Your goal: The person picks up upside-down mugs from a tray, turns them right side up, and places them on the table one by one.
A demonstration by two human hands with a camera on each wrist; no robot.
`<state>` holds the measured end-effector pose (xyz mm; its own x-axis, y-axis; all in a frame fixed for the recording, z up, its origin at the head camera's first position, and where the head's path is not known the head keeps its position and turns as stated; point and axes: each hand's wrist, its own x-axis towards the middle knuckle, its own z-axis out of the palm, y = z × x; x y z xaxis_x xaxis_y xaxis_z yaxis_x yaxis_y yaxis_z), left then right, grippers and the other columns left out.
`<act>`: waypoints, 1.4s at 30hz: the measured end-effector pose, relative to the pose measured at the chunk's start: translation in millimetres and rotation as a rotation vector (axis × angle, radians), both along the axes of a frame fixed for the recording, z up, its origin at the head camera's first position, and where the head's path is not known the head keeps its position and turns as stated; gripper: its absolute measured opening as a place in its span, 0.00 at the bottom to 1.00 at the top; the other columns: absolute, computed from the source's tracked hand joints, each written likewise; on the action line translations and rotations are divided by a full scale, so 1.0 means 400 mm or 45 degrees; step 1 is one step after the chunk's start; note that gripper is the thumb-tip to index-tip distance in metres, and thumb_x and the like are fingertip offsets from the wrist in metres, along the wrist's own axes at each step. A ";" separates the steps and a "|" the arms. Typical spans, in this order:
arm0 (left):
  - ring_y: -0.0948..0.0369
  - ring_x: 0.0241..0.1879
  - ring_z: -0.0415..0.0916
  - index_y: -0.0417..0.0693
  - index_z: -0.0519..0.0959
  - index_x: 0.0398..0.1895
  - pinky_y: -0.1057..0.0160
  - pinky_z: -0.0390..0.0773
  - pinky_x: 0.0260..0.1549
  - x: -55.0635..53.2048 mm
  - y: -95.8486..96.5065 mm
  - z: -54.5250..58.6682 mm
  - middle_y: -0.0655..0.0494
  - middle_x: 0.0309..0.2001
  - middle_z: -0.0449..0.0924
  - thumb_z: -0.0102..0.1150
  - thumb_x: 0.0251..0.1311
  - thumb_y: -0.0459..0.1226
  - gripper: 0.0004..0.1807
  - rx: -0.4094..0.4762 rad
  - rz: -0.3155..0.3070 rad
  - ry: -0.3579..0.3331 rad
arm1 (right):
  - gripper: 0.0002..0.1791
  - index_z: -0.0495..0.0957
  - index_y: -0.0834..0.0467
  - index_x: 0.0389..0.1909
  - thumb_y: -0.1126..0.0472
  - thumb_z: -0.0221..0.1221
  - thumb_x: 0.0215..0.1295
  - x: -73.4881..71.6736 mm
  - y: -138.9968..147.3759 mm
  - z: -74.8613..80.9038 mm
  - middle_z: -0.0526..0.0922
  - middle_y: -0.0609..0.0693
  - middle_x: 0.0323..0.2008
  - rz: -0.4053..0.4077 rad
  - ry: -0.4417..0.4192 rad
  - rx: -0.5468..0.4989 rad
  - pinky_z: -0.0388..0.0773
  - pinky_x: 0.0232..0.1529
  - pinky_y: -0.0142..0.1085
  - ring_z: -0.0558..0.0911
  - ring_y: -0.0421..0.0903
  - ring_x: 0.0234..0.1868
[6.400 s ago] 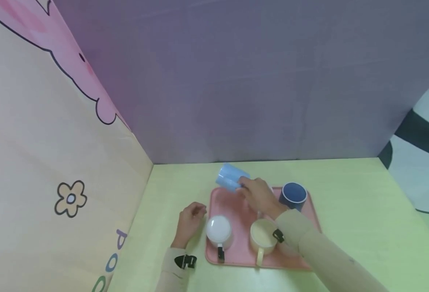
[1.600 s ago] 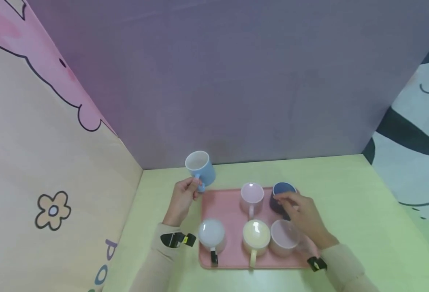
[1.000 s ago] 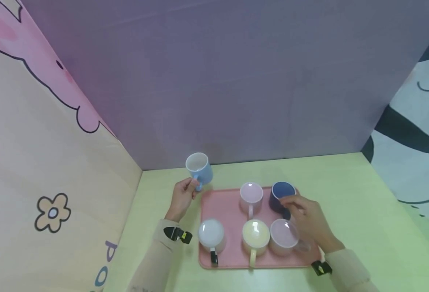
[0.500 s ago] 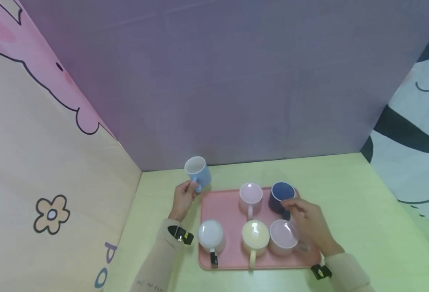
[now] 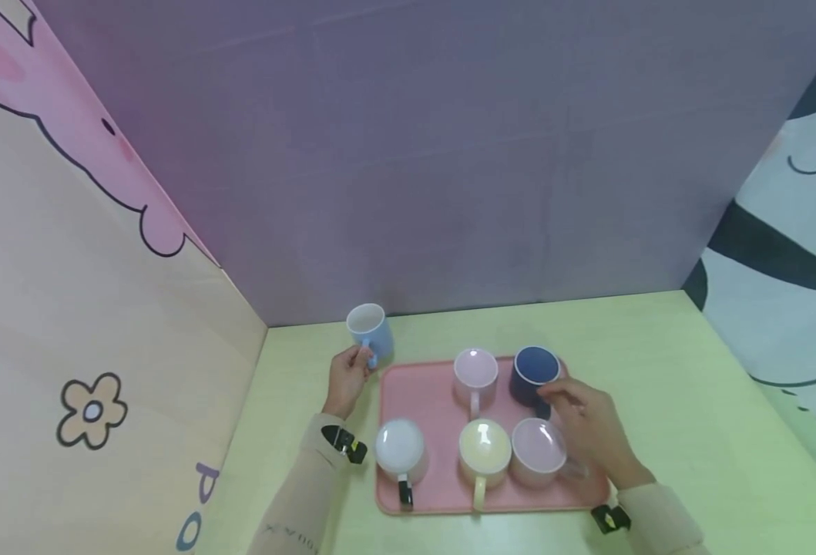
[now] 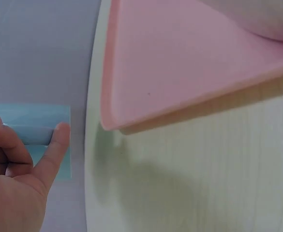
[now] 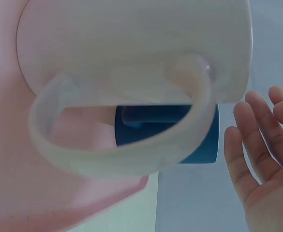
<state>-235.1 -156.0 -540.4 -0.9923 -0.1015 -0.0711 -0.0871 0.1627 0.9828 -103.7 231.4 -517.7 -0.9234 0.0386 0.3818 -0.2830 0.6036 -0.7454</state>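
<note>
My left hand (image 5: 348, 379) pinches the handle of a light blue mug (image 5: 378, 340) beyond the back left corner of the pink tray (image 5: 408, 385). The mouth of that mug faces up, and in the left wrist view its base (image 6: 66, 164) shows a gap above the table. My right hand (image 5: 591, 424) hovers over the tray's right side with relaxed, slightly bent fingers, holding nothing. Nearest to it are a dark blue mug (image 5: 527, 389) with a dark handle and a pale pink mug (image 5: 534, 472); in the right wrist view the fingertips stay apart from both.
Also on the tray stand another pale pink mug (image 5: 475, 391), a cream mug (image 5: 484, 470) and a white mug (image 5: 399, 447) with a black-and-white handle. A grey-purple wall (image 5: 449, 154) rises behind the light table (image 5: 678, 401); a printed panel (image 5: 193, 324) borders the left.
The light blue mug went from my right hand, tilted above the tray, to my left hand, upright. Lately it has sunk and shifted slightly left. My right hand drew back from the dark blue mug's rim.
</note>
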 end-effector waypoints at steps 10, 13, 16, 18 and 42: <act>0.52 0.35 0.82 0.28 0.80 0.45 0.47 0.85 0.50 -0.010 -0.014 -0.015 0.46 0.29 0.77 0.50 0.77 0.35 0.15 0.012 0.023 -0.019 | 0.13 0.86 0.53 0.39 0.74 0.59 0.67 0.008 0.007 0.000 0.90 0.51 0.40 -0.017 -0.001 -0.004 0.75 0.44 0.17 0.81 0.26 0.41; 0.52 0.35 0.83 0.26 0.80 0.44 0.52 0.87 0.48 -0.016 -0.019 -0.029 0.44 0.29 0.78 0.51 0.77 0.35 0.15 0.010 0.036 0.004 | 0.15 0.86 0.54 0.39 0.75 0.58 0.67 0.007 0.008 -0.001 0.90 0.51 0.40 -0.002 0.030 0.002 0.76 0.42 0.18 0.82 0.29 0.40; 0.53 0.34 0.83 0.26 0.80 0.43 0.54 0.87 0.47 -0.020 -0.024 -0.047 0.44 0.28 0.77 0.51 0.76 0.34 0.15 0.000 0.062 0.016 | 0.15 0.86 0.54 0.39 0.76 0.57 0.67 0.007 0.009 -0.001 0.90 0.51 0.40 0.006 0.046 0.013 0.77 0.40 0.21 0.82 0.31 0.37; 0.56 0.34 0.83 0.27 0.80 0.42 0.56 0.87 0.46 -0.025 -0.028 -0.068 0.47 0.26 0.76 0.51 0.76 0.34 0.15 -0.015 0.080 0.020 | 0.15 0.86 0.54 0.39 0.75 0.56 0.68 0.008 0.010 0.000 0.90 0.52 0.40 0.002 0.038 0.015 0.77 0.39 0.21 0.81 0.31 0.37; 0.64 0.25 0.71 0.33 0.83 0.44 0.69 0.73 0.26 -0.016 -0.039 -0.076 0.55 0.23 0.75 0.53 0.76 0.38 0.15 -0.095 0.072 -0.041 | 0.14 0.86 0.57 0.40 0.76 0.58 0.63 -0.004 0.027 0.019 0.85 0.49 0.25 0.077 -0.004 0.224 0.67 0.23 0.29 0.63 0.29 0.18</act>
<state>-241.6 -171.7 -570.7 -0.9821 -0.1637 -0.0930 -0.1295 0.2290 0.9648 -105.2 242.1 -509.9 -0.9232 -0.0843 0.3748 -0.3206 0.7067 -0.6307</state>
